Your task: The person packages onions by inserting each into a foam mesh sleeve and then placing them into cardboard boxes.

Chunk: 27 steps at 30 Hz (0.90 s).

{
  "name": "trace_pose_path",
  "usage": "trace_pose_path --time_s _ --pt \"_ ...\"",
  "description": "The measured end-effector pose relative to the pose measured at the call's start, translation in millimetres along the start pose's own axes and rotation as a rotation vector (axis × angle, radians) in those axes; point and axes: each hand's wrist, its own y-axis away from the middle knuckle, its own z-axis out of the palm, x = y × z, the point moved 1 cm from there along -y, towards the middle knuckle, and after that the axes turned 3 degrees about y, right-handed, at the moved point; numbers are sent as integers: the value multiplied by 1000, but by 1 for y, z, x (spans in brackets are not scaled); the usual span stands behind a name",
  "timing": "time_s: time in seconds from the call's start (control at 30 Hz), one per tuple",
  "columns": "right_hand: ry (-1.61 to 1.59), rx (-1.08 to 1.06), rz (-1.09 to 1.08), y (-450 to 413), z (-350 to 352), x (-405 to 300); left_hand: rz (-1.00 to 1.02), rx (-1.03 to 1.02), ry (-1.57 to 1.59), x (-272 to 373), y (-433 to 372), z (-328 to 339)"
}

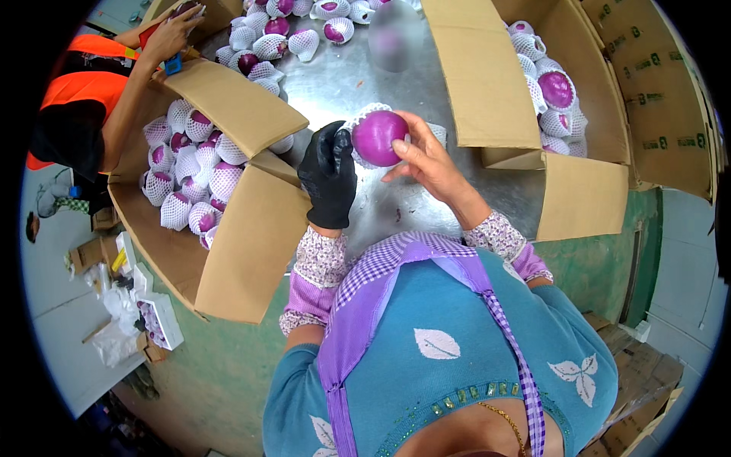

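Note:
Above the metal table, a glossy purple bulb (378,137), apparently a red onion, sits partly inside a white foam net sleeve (365,109). My right hand (425,163) is bare and grips the onion from the right, thumb across its front. My left hand (329,174), in a black coated glove, pinches the sleeve at the onion's left side. The net covers the onion's back and left edge, leaving its front bare. Behind my right hand, part of another white net (438,136) shows on the table.
An open carton (251,240) of netted onions (191,165) stands at left, another carton (497,74) at right; their flaps reach over the metal table (320,85). More netted onions (268,45) lie at the far side. A co-worker in an orange vest (85,85) works at upper left.

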Motion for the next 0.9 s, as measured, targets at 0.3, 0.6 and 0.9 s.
trace_pose_path --time_s 0.3,0.6,0.9 --pt "330 -47 -208 6 5 -18 165 -80 -95 22 -5 -14" --pt "476 126 -366 9 5 -9 111 -86 -50 17 -7 -4" --pt "593 99 -464 3 14 -8 -109 -103 51 18 0 -16"
